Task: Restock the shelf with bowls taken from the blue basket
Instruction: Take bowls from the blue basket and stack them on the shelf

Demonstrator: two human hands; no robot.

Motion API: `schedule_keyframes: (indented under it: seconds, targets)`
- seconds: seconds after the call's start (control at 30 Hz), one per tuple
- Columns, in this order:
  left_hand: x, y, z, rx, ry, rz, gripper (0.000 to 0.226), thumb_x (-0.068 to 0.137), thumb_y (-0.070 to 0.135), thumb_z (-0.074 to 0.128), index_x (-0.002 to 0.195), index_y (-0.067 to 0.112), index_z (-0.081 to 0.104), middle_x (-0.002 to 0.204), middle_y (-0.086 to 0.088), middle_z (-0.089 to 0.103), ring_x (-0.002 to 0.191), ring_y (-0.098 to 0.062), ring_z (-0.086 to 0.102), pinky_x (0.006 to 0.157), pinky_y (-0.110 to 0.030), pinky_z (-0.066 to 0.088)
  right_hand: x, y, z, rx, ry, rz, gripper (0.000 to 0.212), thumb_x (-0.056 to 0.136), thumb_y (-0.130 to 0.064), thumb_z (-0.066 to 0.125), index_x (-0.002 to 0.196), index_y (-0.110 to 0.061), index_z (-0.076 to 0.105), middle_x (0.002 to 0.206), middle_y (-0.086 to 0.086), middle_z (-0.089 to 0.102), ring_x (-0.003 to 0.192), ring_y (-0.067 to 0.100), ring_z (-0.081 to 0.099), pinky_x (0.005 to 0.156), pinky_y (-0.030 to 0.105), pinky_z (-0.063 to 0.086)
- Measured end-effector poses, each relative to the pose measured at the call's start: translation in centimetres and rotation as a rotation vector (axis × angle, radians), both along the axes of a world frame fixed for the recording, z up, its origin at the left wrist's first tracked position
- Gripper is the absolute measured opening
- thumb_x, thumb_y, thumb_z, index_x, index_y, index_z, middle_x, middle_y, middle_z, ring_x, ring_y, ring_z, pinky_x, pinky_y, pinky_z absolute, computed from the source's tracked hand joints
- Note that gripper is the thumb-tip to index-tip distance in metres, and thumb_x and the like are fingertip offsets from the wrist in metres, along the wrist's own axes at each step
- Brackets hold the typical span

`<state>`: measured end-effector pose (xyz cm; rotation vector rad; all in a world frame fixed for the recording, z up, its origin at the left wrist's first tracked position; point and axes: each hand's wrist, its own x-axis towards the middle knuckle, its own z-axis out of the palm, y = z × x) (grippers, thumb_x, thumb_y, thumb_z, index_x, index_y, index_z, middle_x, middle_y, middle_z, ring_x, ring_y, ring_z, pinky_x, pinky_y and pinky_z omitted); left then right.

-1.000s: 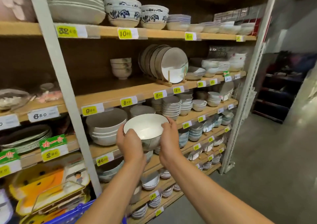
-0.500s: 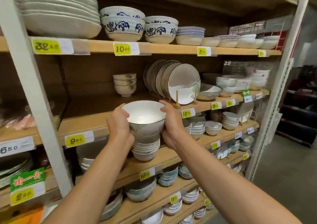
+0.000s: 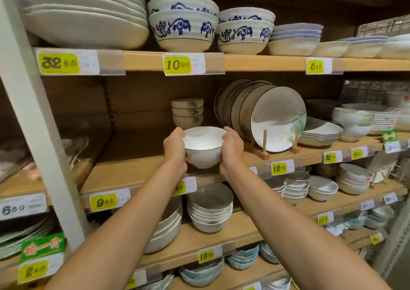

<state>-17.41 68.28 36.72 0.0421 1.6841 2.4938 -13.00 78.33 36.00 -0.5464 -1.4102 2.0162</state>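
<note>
**Bowl at middle shelf, both hands on it**

White bowl (image 3: 203, 145) is upright over the front of the wooden shelf (image 3: 133, 174); can't tell if it touches. Left hand (image 3: 175, 151) and right hand (image 3: 231, 151) grip its sides, fingers (image 3: 179, 132) curled over the rim. Small bowl stack (image 3: 187, 113) just behind, racked plates (image 3: 277, 121) to the right.

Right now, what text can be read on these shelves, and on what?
"32": top-left yellow tag, small digits unclear, under stacked white plates.
"10 98": top-middle yellow tag, under blue-patterned bowls.
"12 46": mid-shelf yellow tag, below wooden plate rack.
"9 95": leftward yellow tag, same wooden shelf.
"6 50": white tag, far left.
Other tags, green sign: too blurred.
</note>
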Motion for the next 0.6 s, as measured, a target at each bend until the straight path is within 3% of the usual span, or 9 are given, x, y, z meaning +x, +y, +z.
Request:
schedule_keyframes:
  seconds: [0.07,0.2,0.3,0.4,0.47,0.6]
  targets:
    - [-0.9,0.7,-0.5,-0.033,0.012,0.034,0.012,0.08,0.017,0.049,0.08,0.013,0.06,0.081,-0.007,0.064,0.072,-0.021,0.06,0.059,-0.028,0.045,-1.1,0.9,-0.5,-0.006,-0.009,0.034,0.048,0.091,-0.013,0.034,0.134,-0.025,0.052,0.123,0.002,0.053,0.112,0.023,0.052,0.097,0.042,0.049]
    - [-2.3,2.0,-0.9,-0.046,0.002,0.089,0.014,0.077,0.019,0.051,0.082,0.012,0.061,0.083,-0.009,0.066,0.078,-0.024,0.062,0.065,-0.032,0.046,-2.9,2.3,-0.7,-0.014,-0.009,0.123,0.046,0.092,-0.018,0.034,0.134,-0.028,0.05,0.115,0.001,0.059,0.102,0.02,0.058,0.083,0.035,0.054]
    - [-3.1,3.2,-1.0,-0.043,-0.004,0.139,0.013,0.078,0.018,0.051,0.08,0.012,0.062,0.078,-0.007,0.067,0.073,-0.023,0.063,0.063,-0.03,0.046,-4.4,3.5,-1.0,-0.013,-0.024,0.172,0.041,0.09,-0.02,0.036,0.126,-0.029,0.053,0.114,0.006,0.061,0.102,0.022,0.06,0.09,0.041,0.054]
    - [-3.4,4.0,-1.3,-0.042,0.002,0.185,0.019,0.078,0.016,0.05,0.089,0.007,0.064,0.081,-0.009,0.067,0.077,-0.025,0.063,0.066,-0.033,0.046,-5.2,4.7,-1.3,-0.018,-0.036,0.219,0.03,0.09,-0.018,0.038,0.112,-0.029,0.055,0.105,0.005,0.062,0.096,0.02,0.06,0.078,0.035,0.055]
    - [-3.3,4.5,-1.5,-0.05,0.006,0.214,0.021,0.078,0.015,0.05,0.092,0.007,0.063,0.084,-0.009,0.066,0.081,-0.027,0.062,0.07,-0.035,0.046,-5.9,5.4,-1.7,-0.031,-0.029,0.251,0.03,0.091,-0.016,0.039,0.114,-0.026,0.056,0.099,0.003,0.06,0.092,0.019,0.06,0.069,0.032,0.052]
    - [-3.4,4.8,-2.1,-0.093,-0.001,0.268,0.031,0.079,0.018,0.052,0.105,0.006,0.062,0.099,-0.013,0.068,0.098,-0.03,0.064,0.078,-0.039,0.05,-6.9,6.2,-2.1,-0.06,-0.037,0.298,0.021,0.092,-0.015,0.042,0.105,-0.022,0.058,0.095,0.004,0.061,0.086,0.018,0.059,0.064,0.03,0.05]
